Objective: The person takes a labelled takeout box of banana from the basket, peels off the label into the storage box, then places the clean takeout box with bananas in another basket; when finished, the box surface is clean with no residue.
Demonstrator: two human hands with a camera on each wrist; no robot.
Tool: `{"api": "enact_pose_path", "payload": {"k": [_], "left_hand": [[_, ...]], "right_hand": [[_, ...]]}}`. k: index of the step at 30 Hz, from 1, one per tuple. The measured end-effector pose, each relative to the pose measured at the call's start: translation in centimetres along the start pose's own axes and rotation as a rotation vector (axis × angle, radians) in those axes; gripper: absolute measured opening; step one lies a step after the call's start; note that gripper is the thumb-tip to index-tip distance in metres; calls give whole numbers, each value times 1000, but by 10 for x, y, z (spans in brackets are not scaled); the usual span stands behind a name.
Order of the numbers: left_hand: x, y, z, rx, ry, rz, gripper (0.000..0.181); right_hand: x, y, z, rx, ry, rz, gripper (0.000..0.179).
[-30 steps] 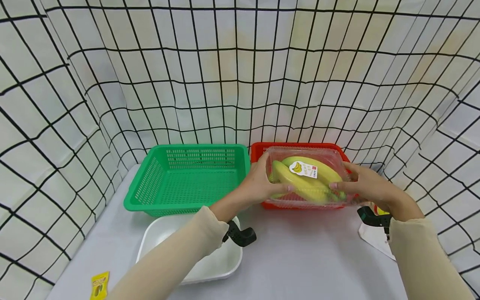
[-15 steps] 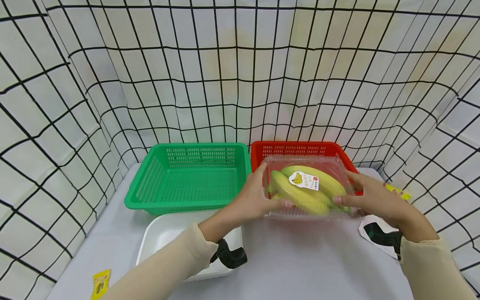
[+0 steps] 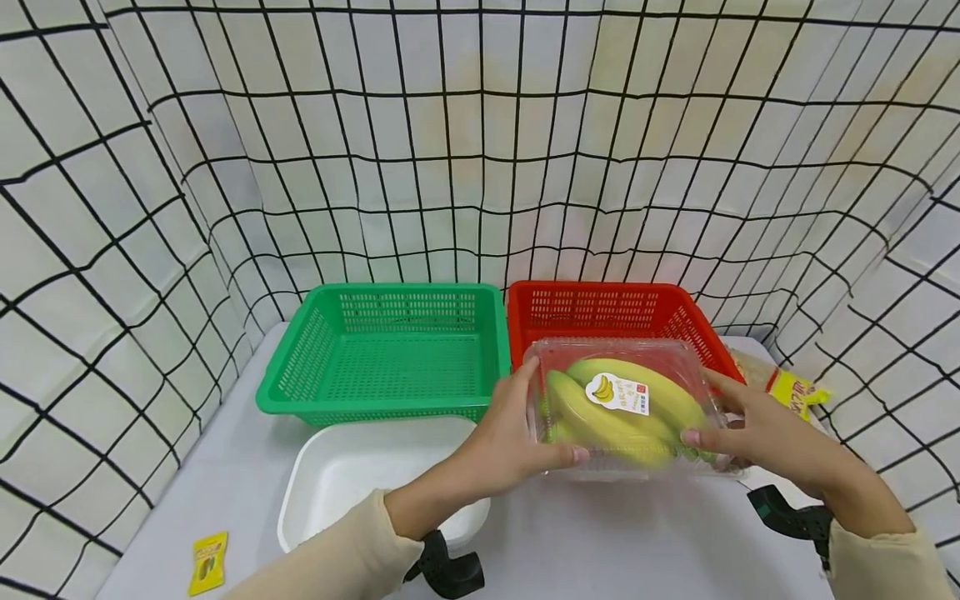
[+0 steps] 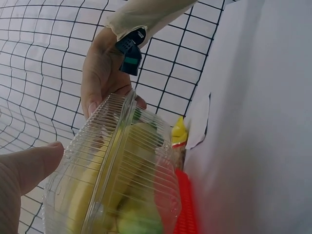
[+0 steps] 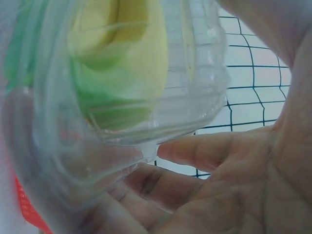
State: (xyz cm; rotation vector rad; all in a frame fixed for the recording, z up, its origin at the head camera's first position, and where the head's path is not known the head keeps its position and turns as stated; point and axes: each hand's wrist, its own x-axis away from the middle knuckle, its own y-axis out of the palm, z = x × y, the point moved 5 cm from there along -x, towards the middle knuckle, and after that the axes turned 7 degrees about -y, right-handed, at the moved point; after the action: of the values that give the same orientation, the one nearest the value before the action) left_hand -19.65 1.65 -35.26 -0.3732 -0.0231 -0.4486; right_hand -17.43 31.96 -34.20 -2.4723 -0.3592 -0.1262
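Between my two hands is a clear plastic clamshell box (image 3: pixel 660 354) of yellow-green bananas (image 3: pixel 600 421), with a white banana sticker on its lid. My left hand (image 3: pixel 506 437) grips the box's left end, thumb along the near side. The right hand (image 3: pixel 772 429) grips the other end, its thumb on the near corner and its fingers reaching behind and under, as the right wrist view shows. The box is held in front of the red basket (image 3: pixel 600 308) and overlaps its near side in the head view. In the left wrist view, the clamshell (image 4: pixel 112 165) is tilted.
A green basket (image 3: pixel 408 412) stands left of the red one. A white tray (image 3: pixel 375 442) lies before it, partly behind my left arm. A small yellow packet (image 3: pixel 208 562) is at the front left. A bag with a yellow label (image 3: pixel 795 392) lies right. Black wire mesh surrounds the table.
Both hands have brought the banana box toward me, down from over the red basket to its near side. More of the basket's inside and the bag at right now show.
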Motion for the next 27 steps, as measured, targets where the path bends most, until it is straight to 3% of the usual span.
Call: {"api": "enact_pose_path", "payload": {"k": [7,17,27], "left_hand": [[17,12,-6,-10,-12,-1,118],[36,16,-13,36,34,-15,118],[48,22,-27,39,-5,-34,118]], "right_hand": [[16,9,14,-18,10,-11,105],[31,19,17,-26,26,-23,105],[37,34,31,-77,96,-54,111]]}}
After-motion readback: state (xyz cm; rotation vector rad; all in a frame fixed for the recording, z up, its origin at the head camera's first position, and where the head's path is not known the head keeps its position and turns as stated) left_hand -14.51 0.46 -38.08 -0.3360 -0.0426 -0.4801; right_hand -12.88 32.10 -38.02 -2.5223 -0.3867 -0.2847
